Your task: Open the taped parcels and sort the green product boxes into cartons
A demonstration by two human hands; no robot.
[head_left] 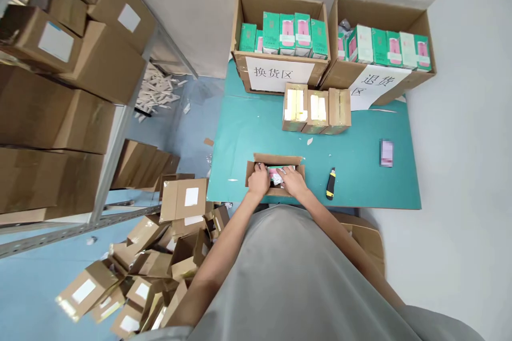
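Observation:
An open cardboard carton (276, 191) lies at the front edge of the table with its flaps folded out. Inside it is a green-and-pink product box (273, 172) with something white and crumpled on top. My left hand (259, 180) reaches into the carton's left end, its fingers bent down against the near end of the product box. My right hand (294, 181) comes in from the right, fingers curled on the box's other end. Both hands look closed on the product box, though some fingertips are hidden inside the carton.
A black-and-yellow utility knife (330, 184) and a phone (386, 153) lie on the green table (360, 170). Three taped cartons (318, 112) stand behind. Two large labelled boxes (252, 82) hold green packages. Opened cartons (140, 287) pile up on the floor beside a loaded shelf (100, 192).

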